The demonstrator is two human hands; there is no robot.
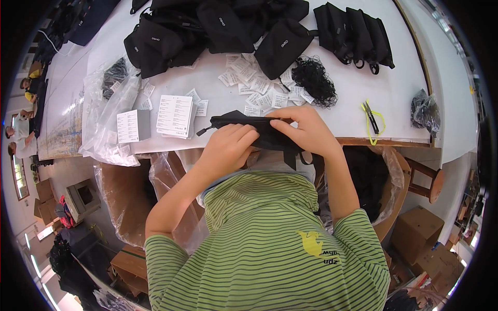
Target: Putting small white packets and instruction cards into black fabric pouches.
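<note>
Pinched in right hand (306,129) and under curled left hand (228,146): black pouch (275,139), apparently mid-handling, with pouch row (354,37) possibly done, pouch heap (223,28) seemingly remaining.

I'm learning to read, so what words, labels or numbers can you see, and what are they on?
I won't copy words out, but here's where they are:
Black pouches: small white print.
Green striped shirt: dark upside-down letters by a yellow shape.
White card stacks: mostly too small to read.
Loose white labels: too small and blurred.
</note>
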